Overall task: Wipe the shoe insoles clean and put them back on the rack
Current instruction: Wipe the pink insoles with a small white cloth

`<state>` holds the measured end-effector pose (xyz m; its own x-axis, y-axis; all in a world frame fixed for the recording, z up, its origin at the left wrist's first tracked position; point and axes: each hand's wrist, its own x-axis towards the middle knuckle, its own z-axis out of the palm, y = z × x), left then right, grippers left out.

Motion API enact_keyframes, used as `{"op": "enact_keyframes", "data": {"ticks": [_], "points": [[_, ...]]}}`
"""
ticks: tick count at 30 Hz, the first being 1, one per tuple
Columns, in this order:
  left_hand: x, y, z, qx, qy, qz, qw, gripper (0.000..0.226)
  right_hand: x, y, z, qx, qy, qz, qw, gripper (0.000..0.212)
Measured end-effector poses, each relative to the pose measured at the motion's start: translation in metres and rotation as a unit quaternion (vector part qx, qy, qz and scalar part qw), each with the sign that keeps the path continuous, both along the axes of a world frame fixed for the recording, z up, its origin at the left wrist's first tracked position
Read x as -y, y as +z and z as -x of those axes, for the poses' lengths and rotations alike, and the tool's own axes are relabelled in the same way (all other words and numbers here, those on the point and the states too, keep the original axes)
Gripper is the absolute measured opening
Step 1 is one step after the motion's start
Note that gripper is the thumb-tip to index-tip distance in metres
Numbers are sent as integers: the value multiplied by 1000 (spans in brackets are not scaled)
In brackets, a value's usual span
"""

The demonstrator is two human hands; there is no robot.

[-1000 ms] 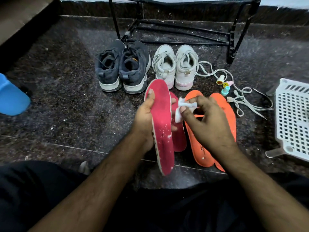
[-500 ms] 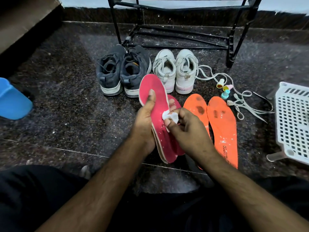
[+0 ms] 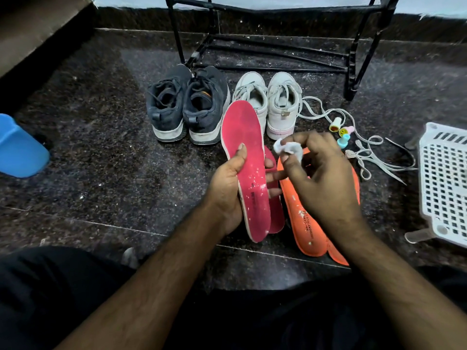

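Observation:
My left hand (image 3: pixel 227 190) grips a pink insole (image 3: pixel 246 147) upright by its middle, thumb across its speckled face. A second pink insole (image 3: pixel 275 213) lies on the floor just behind it, mostly hidden. My right hand (image 3: pixel 321 178) pinches a small crumpled white wipe (image 3: pixel 290 149) a little to the right of the held insole, off its surface. Two orange insoles (image 3: pixel 303 228) lie on the floor under my right hand and forearm. The black metal rack (image 3: pixel 353 69) stands at the back.
Dark grey sneakers (image 3: pixel 187 104) and white sneakers (image 3: pixel 270 102) stand in a row before the rack. Loose white laces (image 3: pixel 364 157) and small coloured caps (image 3: pixel 341 132) lie to the right. A white perforated basket (image 3: pixel 444 183) sits at far right, a blue object (image 3: pixel 20 147) at far left.
My right hand has lifted the wipe off the pink insole and moved up and to the right. My left hand has tilted the insole more upright.

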<state>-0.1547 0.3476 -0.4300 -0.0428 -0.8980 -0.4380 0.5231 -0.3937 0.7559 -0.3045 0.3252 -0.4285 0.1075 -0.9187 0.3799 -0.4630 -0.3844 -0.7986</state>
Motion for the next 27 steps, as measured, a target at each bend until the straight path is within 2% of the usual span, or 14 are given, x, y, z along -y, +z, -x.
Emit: {"op": "enact_keyframes", "data": {"ticks": [3,5,9,12,14,17,23,25,27], "points": [[-1,-1,2,-38,-10,16,999,62,-5,0,-5,-16,46,2,999,31],[-2,-1,5,-58,-20,24,998,66,-5,1,-7,-18,55,5,998,28],[-1,-6,3,-61,-39,36,997,69,5,-4,-4,76,55,-63,994,14],[-1,-8,3,-55,-51,35,997,65,8,-6,-2,104,53,-68,991,15],[-2,-6,3,-69,-54,39,995,62,6,-6,-3,60,66,-37,995,20],[-2,-4,2,-79,-49,33,995,57,2,-7,-6,-54,112,14,992,31],[-4,-5,3,-88,-75,14,993,55,3,1,-1,-173,75,57,980,30],[-4,-4,3,-91,-88,11,992,59,4,4,2,-170,59,52,982,31],[-6,-3,4,-89,-94,-4,992,65,2,6,0,-116,56,14,992,29]]}}
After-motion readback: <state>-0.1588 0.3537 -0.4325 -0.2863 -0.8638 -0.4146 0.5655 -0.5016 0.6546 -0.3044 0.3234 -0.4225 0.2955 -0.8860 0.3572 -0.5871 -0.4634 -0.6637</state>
